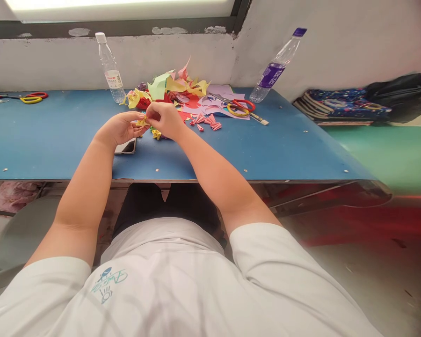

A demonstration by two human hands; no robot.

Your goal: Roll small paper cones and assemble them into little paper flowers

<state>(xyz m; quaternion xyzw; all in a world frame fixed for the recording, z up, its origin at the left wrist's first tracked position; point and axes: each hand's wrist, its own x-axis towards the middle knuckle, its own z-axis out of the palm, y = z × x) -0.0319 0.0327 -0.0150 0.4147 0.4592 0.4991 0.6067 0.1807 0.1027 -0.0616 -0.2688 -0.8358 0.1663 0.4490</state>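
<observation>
My left hand point(118, 127) holds a small yellow folded paper piece point(141, 123) between its thumb and fingers, above the blue table. From the right, my right hand point(165, 118) pinches the same piece, and its fingers hide part of it. Just below the hands, another small yellow folded piece point(156, 134) lies on the table, with some green and purple bits partly covered beside it. A phone point(127, 147) rests under my left hand. Several pink folded paper pieces point(206, 120) are grouped right of my right hand.
Crumpled coloured paper point(157, 87) and flat sheets point(215, 105) pile up behind the hands. Red-and-yellow scissors point(238, 108) lie on them, near a thin stick-like item point(258, 119). Two bottles stand behind, one white-capped point(111, 75), one purple-labelled point(272, 75). More scissors point(31, 98) sit far left.
</observation>
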